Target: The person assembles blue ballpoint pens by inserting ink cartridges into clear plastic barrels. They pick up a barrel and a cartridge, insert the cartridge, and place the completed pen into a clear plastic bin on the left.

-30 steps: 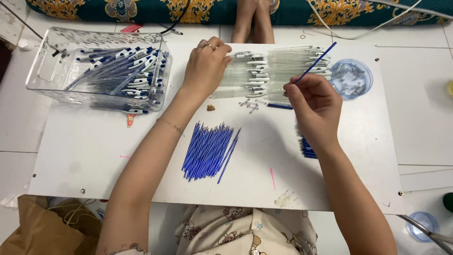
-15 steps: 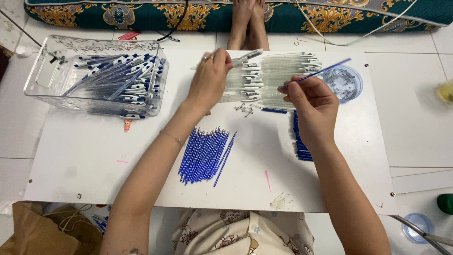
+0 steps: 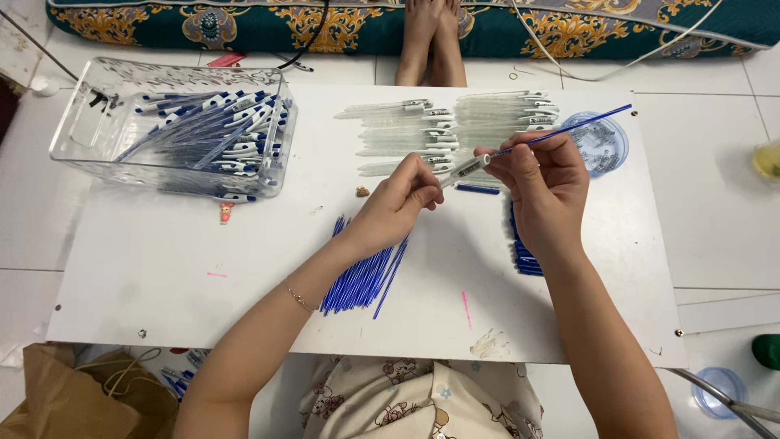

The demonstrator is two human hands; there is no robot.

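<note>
At frame centre above the desk (image 3: 162, 276), the left hand (image 3: 398, 203) grip pinches a clear pen barrel (image 3: 465, 169); the right hand (image 3: 546, 183) grip pinches a blue refill (image 3: 577, 126).

At twelve o'clock, a patterned cushion (image 3: 244, 24) and bare feet (image 3: 431, 41); at seven o'clock, a brown paper bag (image 3: 73, 398).

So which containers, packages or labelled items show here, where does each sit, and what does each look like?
Clear plastic bin: far left of the white board, rectangular, holding blue-and-white pens.
Round clear dish: far right, bluish, with small dark parts inside.
Clear pen barrel: held between left hand and right hand, white band with dark print.
Brown paper bag: bottom left, on the floor.
No screens or signs.
</note>
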